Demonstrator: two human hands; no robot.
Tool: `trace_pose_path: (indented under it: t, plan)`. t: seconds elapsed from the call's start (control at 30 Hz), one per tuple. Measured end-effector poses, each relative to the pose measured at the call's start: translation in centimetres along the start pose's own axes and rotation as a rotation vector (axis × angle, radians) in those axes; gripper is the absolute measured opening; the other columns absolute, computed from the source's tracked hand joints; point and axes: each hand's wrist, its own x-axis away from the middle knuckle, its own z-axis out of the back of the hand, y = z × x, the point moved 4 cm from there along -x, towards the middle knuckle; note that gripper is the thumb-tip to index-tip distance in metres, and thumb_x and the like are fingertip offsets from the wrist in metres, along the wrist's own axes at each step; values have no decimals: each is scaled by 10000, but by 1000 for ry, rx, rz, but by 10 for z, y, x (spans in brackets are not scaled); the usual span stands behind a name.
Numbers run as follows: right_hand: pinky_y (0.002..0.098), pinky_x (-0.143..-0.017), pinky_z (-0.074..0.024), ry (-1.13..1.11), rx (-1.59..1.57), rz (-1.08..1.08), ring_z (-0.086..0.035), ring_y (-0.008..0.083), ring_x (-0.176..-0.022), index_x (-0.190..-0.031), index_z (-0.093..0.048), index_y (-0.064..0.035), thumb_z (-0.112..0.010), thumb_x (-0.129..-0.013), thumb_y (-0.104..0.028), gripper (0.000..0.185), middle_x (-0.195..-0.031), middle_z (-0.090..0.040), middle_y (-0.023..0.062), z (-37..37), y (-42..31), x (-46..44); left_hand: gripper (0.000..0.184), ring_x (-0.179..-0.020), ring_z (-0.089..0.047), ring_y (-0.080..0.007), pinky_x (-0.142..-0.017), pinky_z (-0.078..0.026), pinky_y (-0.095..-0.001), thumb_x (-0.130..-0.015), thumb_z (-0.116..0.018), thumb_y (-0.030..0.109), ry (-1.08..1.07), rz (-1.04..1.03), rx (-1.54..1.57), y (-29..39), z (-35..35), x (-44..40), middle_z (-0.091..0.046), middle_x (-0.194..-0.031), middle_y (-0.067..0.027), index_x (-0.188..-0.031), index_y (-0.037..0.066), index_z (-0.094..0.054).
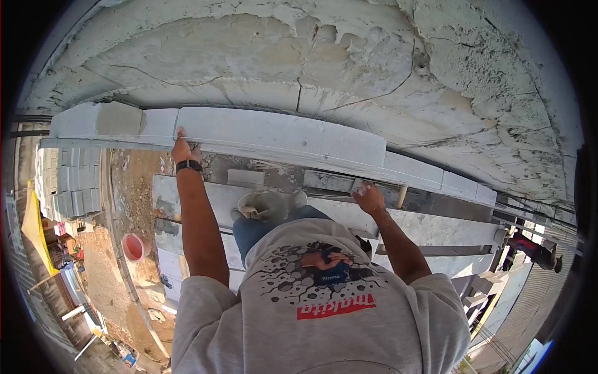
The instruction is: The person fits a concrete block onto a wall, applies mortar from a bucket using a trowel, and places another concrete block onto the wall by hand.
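A course of white blocks [280,134] runs along the top of the wall in front of me. My left hand [186,149] touches the lower front edge of these blocks near a joint, its index finger stretched up and its fingers apart. A thin string [249,144] passes along the block faces close to that hand. Farther right and lower, my right hand [369,197] is closed near the boards below the block row. A small greyish piece shows at its fingertips, but I cannot make out what it is.
Scaffold planks [436,227] lie under me, with a short upright pole [402,196] beside the wall. Below left are a reddish bucket [134,248] on the ground, a stack of grey blocks [76,181] and a yellow sheet [37,224]. Rough plastered wall [249,56] fills the top.
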Motion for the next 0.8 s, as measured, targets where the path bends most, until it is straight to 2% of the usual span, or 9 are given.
trace_pose_path:
  t: [0.1, 0.13, 0.23, 0.3, 0.43, 0.53, 0.63, 0.67, 0.8]
  plan:
    - [479, -1056, -430, 352, 147, -14, -496, 412, -1282, -1350, -505, 22, -841, -731, -454, 851, -1354, -546, 227, 11, 28, -17, 536, -1244, -544, -356, -1061, -436, -593, -932, -717, 330, -53, 49, 37, 3, -3, 10, -560, -1353, -146, -1361, 67, -533]
    - [487, -1084, -398, 352, 130, -16, -450, 415, -1318, -1387, -454, 21, -856, -706, -468, 929, -1393, -506, 225, 16, 32, -25, 536, -1299, -512, -370, -1097, -407, -603, -939, -709, 328, -64, 47, 58, 6, -5, 10, -537, -1392, -156, -1377, 82, -522]
    - [509, -1146, -318, 348, 123, 27, -345, 413, -1401, -1478, -326, 11, -888, -648, -504, 1127, -1483, -412, 214, 34, 20, -42, 476, -1121, -614, -319, -995, -490, -565, -935, -718, 313, -18, 53, 43, 5, -1, 4, -614, -1268, -118, -1309, 59, -571]
    - [524, -1161, -284, 369, 179, 108, -315, 400, -1420, -1514, -271, -5, -894, -631, -521, 1197, -1504, -386, 197, 34, 14, -56, 497, -1158, -587, -326, -1014, -473, -571, -935, -716, 327, -9, 51, 26, 8, -3, 12, -596, -1296, -117, -1330, 70, -560]
    - [520, -1131, -299, 302, 285, 343, -392, 374, -1377, -1391, -546, -142, -875, -640, -543, 913, -1423, -527, 129, 18, 1, -80, 552, -1247, -512, -344, -1059, -424, -600, -936, -708, 360, 32, 77, -47, 16, -9, 41, -534, -1375, -109, -1386, 96, -528]
    - [511, -1086, -348, 217, 193, 365, -507, 326, -1288, -1220, -686, -194, -854, -673, -523, 660, -1272, -653, 61, 1, 8, -97, 602, -1283, -477, -354, -1049, -415, -624, -923, -710, 386, 5, 84, -61, 14, -3, 34, -491, -1414, -98, -1421, 117, -505]
    - [502, -1041, -386, 256, 167, 442, -576, 294, -1207, -1158, -718, -210, -829, -705, -500, 550, -1178, -701, 22, 7, 8, -95, 620, -1278, -484, -348, -1024, -443, -615, -912, -718, 397, 21, 77, -67, 12, -6, 35, -497, -1406, -97, -1422, 114, -506]
    - [489, -1039, -394, 279, 345, 468, -567, 297, -1222, -1184, -708, -218, -813, -712, -506, 563, -1211, -691, 30, 8, 2, -92, 627, -1277, -486, -346, -1013, -456, -609, -908, -721, 403, 26, 78, -66, 11, -7, 35, -500, -1403, -97, -1422, 113, -507]
    - [485, -1065, -388, 209, 341, 392, -550, 308, -1253, -1238, -681, -207, -744, -772, -554, 585, -1267, -668, 48, -4, 13, -99, 602, -1282, -480, -374, -1003, -467, -600, -941, -687, 417, 48, 41, -96, 13, -14, 41, -486, -1418, -116, -1423, 113, -491]
